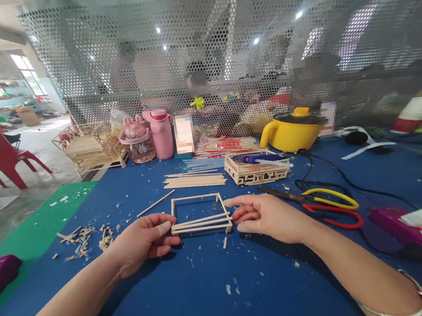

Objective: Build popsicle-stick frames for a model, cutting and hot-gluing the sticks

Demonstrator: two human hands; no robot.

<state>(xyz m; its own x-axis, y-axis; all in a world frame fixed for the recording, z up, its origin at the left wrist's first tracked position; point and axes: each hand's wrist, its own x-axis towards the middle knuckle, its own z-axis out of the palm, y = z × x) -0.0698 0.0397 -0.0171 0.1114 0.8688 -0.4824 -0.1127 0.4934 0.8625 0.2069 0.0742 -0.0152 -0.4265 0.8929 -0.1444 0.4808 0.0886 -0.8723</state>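
On a blue worktop, the left hand pinches one end of a rectangular stick frame; the right hand curls at the other, its grip impossible to tell. The outline appears built, the middle largely unfilled. Loose sticks lie beyond. Slim crosspieces span the near side, their fixing unclear; an offcut lies nearby.

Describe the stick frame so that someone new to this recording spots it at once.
On the blue table, look between the left hand and the right hand. A small frame of pale sticks sits there. Unlike the loose sticks behind it, it is joined into an open rectangle.
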